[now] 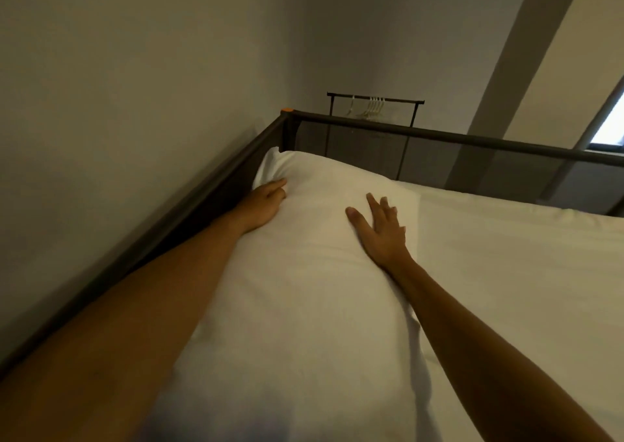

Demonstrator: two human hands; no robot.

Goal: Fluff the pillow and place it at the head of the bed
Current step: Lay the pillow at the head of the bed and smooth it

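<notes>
**bunkbed_newbie:** Pillow (304, 273) question. Mine's lying lengthwise on the white sheet (506, 273), long side tucked along the dark bed rail (189, 212) by the wall, far end nearly at the corner with the orange cap (287, 110). Left hand (266, 202) is at the far left edge, fingers curled into the fabric where it bunches up near the corner. Right hand (381, 229) is just flat on top, fingers spread, palm down, not gripping anything. How do I finish this without it looking sad?

**linen_lurker:** Looks like you're basically at the settle-and-smooth stage, so it's mostly finesse now. Couple of thoughts:

- That left hand has a pinch of cover, not stuffing. I'd guess if you tug from there you only drag the case and make more wrinkles at the corner. Get the fingers around the filling instead.
- Flat right palm is good for smoothing, but press lightly or you squash out the loft you want.
- Push from both long sides toward the middle to plump it, then pat the top.
- Can't tell from this angle which end of the bed is the head, so check that before you call it done. If it's the mesh end panel (371, 148), the pillow probably wants turning crosswise against it.
</notes>
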